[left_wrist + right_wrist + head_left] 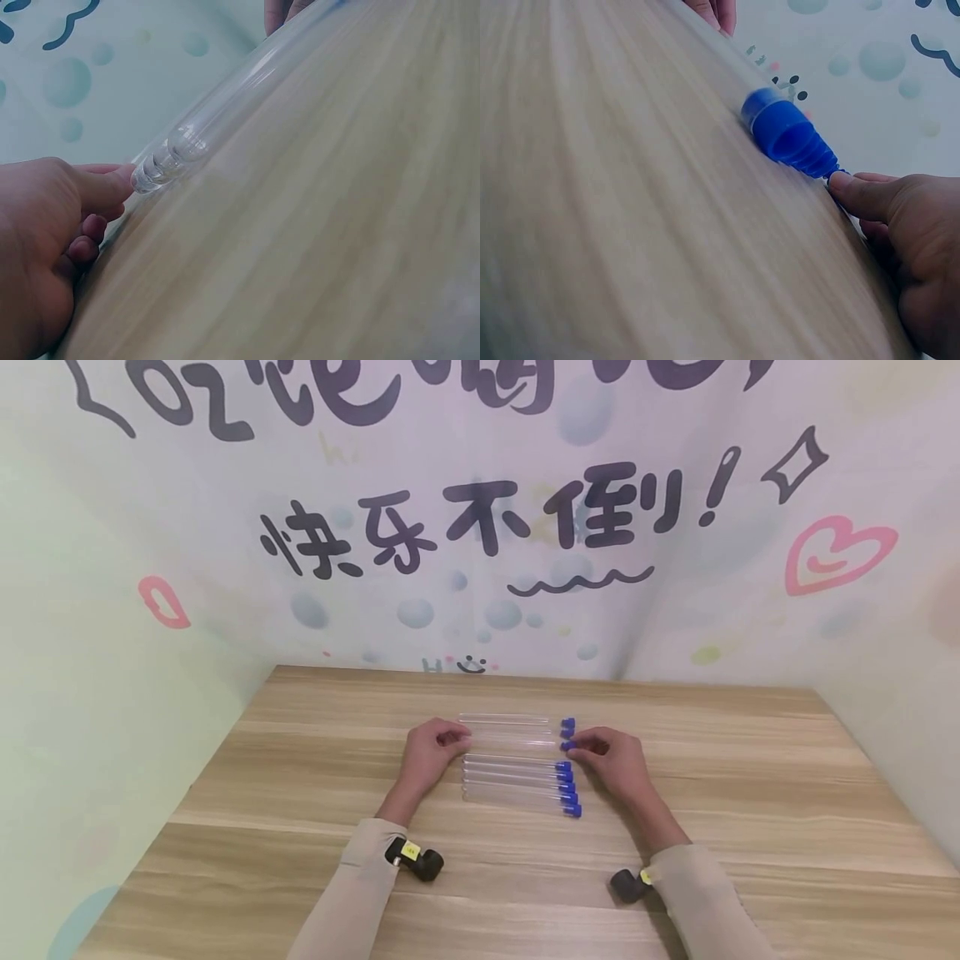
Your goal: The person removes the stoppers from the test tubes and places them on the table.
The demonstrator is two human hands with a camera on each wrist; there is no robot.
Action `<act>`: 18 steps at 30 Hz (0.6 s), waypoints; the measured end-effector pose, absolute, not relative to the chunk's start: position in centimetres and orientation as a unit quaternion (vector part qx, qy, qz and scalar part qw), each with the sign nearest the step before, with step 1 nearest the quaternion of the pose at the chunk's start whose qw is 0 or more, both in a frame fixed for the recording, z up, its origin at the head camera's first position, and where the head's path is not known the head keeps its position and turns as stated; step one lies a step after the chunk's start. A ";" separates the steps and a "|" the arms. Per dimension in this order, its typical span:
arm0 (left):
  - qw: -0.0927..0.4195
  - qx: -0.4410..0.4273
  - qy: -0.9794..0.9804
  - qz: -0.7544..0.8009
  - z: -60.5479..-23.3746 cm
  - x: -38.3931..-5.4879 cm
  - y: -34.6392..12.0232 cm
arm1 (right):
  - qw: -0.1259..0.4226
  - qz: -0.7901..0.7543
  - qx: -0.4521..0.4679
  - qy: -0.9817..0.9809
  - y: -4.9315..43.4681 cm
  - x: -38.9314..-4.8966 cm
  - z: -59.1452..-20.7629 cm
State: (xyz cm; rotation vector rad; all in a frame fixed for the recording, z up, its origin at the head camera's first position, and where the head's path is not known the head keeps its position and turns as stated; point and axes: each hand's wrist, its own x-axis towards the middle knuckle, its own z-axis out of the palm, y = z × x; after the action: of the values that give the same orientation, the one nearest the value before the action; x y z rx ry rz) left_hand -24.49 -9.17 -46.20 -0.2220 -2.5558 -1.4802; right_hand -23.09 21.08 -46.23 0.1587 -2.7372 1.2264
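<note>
Clear test tubes lie side by side across the table in the head view. At the near side several capped tubes (517, 779) have blue caps at their right ends. Beyond them, a clear test tube (517, 743) has its rounded left end at the thumb and fingertips of my left hand (427, 756), which pinches it. My right hand (621, 764) pinches a blue cap (567, 746) close to that tube's right end. Two more loose blue caps (568, 723) sit farther back, beside the ends of uncapped tubes (502, 719). In the right wrist view, blue caps (784, 131) overlap in a row.
The wood-grain table (300, 877) reaches back to a printed cloth backdrop (450, 627) with dark lettering. A small black camera (416, 858) is strapped at the left wrist, another black camera (628, 886) at the right.
</note>
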 end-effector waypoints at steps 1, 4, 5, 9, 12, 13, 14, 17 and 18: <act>0.091 -0.074 -0.861 -0.495 -46.2 -24.5 -9.2 | 0.068 0.407 0.053 -0.909 21.1 -23.1 -46.2; 0.093 -0.072 -0.864 -0.490 -46.2 -24.5 -9.2 | 0.069 0.407 0.053 -0.909 21.1 -23.1 -46.2; 0.092 -0.071 -0.864 -0.491 -46.2 -24.5 -9.2 | 0.069 0.407 0.053 -0.909 21.0 -23.1 -46.1; 0.089 -0.068 -0.864 -0.490 -46.2 -24.5 -9.1 | 0.066 0.410 0.053 -0.908 21.0 -23.1 -46.1; 0.090 -0.069 -0.864 -0.490 -46.3 -24.5 -9.1 | 0.065 0.410 0.054 -0.908 21.0 -23.1 -46.1; 0.092 -0.071 -0.864 -0.490 -46.3 -24.6 -9.1 | 0.066 0.410 0.054 -0.908 21.0 -23.1 -46.1; 0.093 -0.071 -0.863 -0.491 -46.3 -24.6 -9.1 | 0.066 0.410 0.055 -0.908 21.0 -23.0 -46.1; 0.093 -0.071 -0.861 -0.495 -46.3 -24.6 -9.1 | 0.068 0.411 0.058 -0.907 21.1 -23.0 -46.1; 0.092 -0.071 -0.860 -0.496 -46.3 -24.6 -9.1 | 0.068 0.411 0.059 -0.907 21.1 -23.0 -46.1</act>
State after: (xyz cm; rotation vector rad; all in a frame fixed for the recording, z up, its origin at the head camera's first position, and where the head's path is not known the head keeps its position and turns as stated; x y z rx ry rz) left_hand -24.62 -9.05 -46.34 -0.2111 -2.5548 -1.4735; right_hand -23.05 21.08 -46.12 0.1765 -2.7324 1.2378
